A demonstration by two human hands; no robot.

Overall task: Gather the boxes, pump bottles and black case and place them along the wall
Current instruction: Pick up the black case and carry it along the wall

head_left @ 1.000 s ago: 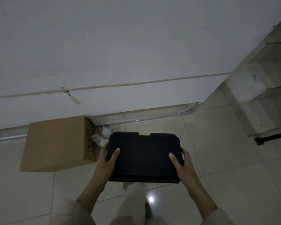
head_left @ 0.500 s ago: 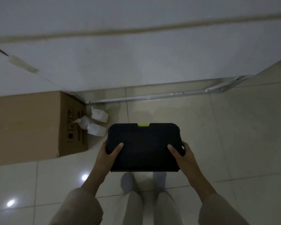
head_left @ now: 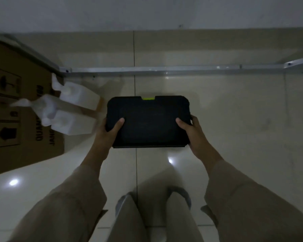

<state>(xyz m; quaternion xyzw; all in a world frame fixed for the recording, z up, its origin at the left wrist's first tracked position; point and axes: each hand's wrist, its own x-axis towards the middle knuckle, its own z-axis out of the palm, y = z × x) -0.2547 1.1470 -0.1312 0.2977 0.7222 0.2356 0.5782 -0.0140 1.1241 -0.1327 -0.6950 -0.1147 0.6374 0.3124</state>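
A black case (head_left: 148,121) with a small yellow-green latch on its far edge is held flat above the tiled floor. My left hand (head_left: 108,131) grips its left side, thumb on top. My right hand (head_left: 191,131) grips its right side the same way. Two white pump bottles (head_left: 72,109) stand on the floor left of the case, beside a brown cardboard box (head_left: 24,109) at the left edge. The wall (head_left: 147,13) runs across the top of the view.
A metal rail (head_left: 164,69) lies on the floor along the wall, beyond the case. Glossy beige floor tiles (head_left: 243,110) stretch to the right. My legs and feet show at the bottom centre.
The view has tilted down and closer to the floor. The case, still held in both hands, is lower and nearer the wall rail, beside the pump bottles.
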